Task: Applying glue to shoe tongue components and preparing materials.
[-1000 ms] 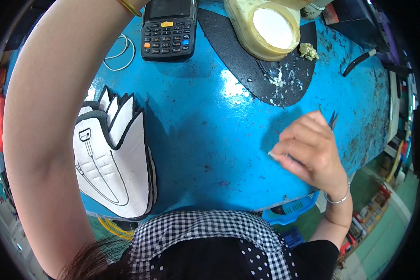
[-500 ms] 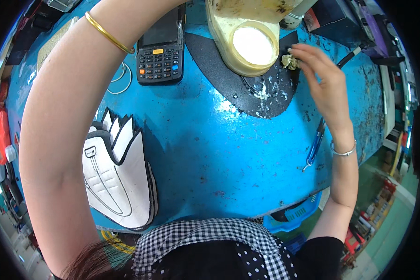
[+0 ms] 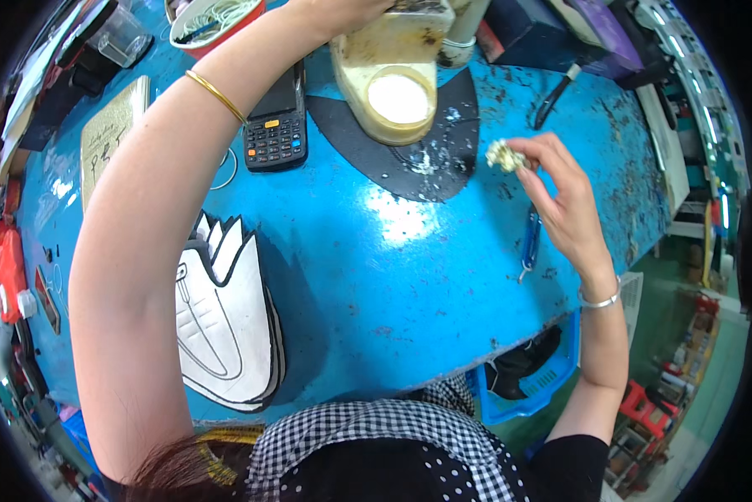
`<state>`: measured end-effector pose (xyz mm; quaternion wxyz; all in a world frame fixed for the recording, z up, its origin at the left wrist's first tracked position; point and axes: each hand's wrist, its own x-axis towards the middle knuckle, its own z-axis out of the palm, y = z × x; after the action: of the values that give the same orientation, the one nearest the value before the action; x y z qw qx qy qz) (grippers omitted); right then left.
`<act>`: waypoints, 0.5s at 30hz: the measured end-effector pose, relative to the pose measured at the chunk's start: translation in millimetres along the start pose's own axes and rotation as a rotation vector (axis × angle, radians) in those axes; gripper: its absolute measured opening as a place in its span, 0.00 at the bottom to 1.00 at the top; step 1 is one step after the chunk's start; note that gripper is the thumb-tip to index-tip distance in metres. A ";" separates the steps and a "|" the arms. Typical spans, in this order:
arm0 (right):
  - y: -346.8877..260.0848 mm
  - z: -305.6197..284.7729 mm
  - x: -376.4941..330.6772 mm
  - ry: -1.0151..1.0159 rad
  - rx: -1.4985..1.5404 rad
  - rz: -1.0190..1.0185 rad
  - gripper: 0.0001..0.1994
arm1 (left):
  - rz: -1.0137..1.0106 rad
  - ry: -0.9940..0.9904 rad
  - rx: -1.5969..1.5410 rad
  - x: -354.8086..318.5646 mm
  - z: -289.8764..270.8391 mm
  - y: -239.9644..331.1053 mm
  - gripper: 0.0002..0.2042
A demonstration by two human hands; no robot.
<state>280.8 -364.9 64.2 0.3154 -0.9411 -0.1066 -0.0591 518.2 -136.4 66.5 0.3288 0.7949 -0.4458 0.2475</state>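
Right hand pinches crumpled whitish wad in fingertips, above blue tabletop toward far right edge, just beside dark mat. Left hand grips yellowish glue container at far edge, over mat. Blue pen lies under right hand.

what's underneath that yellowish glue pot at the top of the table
The glue pot sits on a dark mat lying on the blue table, with pale drips beside it. The mat part directly under the pot is covered. The left hand grips the pot's top.
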 end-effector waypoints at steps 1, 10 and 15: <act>-7.4 -11.8 -16.3 -0.014 0.008 0.040 0.11 | -0.003 0.007 0.008 0.8 -2.8 0.3 0.10; -36.0 -79.9 -226.9 0.322 -0.017 0.408 0.05 | -0.482 -0.294 -0.399 29.9 -28.5 -19.6 0.13; -43.3 -90.7 -318.6 0.559 0.002 0.450 0.06 | -0.330 -0.062 -0.253 29.2 -53.3 -30.6 0.15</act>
<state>-42.6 -438.2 104.5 0.3385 -0.8881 0.1935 -0.2433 553.5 -100.9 112.4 0.4480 0.8169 -0.3471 0.1077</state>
